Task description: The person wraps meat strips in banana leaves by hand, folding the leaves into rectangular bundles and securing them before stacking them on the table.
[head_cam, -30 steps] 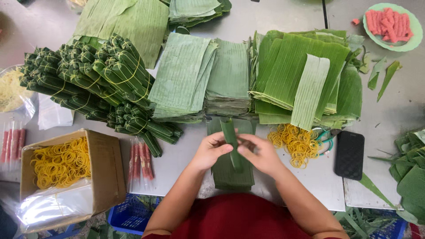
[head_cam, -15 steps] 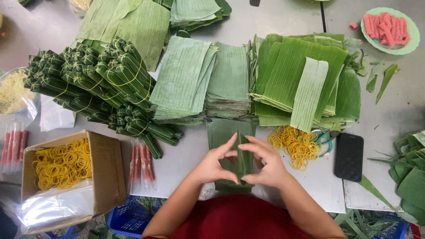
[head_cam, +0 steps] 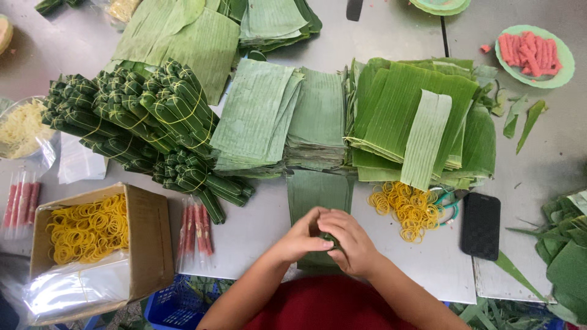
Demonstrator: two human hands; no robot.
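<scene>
Left hand (head_cam: 302, 237) and right hand (head_cam: 348, 241) meeting, fingers clamping a folded banana leaf (head_cam: 319, 192), loose yellow rubber bands (head_cam: 406, 205) lying at two o'clock on the desk (head_cam: 263, 226)

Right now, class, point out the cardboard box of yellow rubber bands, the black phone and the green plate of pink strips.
Cardboard box of yellow rubber bands (head_cam: 148, 235), head view, right wall.
Black phone (head_cam: 481, 225), head view, middle.
Green plate of pink strips (head_cam: 565, 58), head view, right rim.

head camera, steep downward view, close over table (head_cam: 391, 30)

box (head_cam: 147, 235): yellow rubber bands, L edge
phone (head_cam: 481, 225): black, R of loose bands (head_cam: 406, 208)
plate (head_cam: 565, 58): green, pink sticks, far R
</scene>
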